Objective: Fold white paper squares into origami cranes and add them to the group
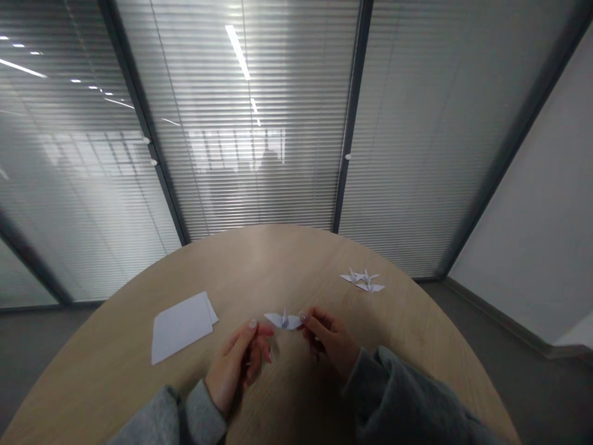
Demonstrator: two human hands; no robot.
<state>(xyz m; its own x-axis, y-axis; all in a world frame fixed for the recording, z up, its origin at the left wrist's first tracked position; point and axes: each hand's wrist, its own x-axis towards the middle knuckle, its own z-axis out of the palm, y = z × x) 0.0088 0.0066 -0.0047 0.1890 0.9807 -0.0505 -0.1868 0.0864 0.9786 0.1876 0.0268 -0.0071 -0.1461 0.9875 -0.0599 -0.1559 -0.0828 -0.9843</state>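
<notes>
Pinching by thumb and forefinger, the right hand has the tip of one wing of a small white paper crane, which sits between the two hands over the near-middle of the table. Beside the other wing, the left hand has its fingers loosely curled; whether its grip touches the paper, I cannot tell. For wings this thin, a light, even hold near the tips seems best, any pull kept gentle and level on both sides so the folded body opens without tearing or skewing; squeezing hard would likely crease them. Farther out, to the left, white paper sheets lie stacked, a corner of a lower one showing past the top. Off to the right, near the table's far edge, three paper cranes sit close together. No container shows; sheets and cranes rest directly on the wood.
</notes>
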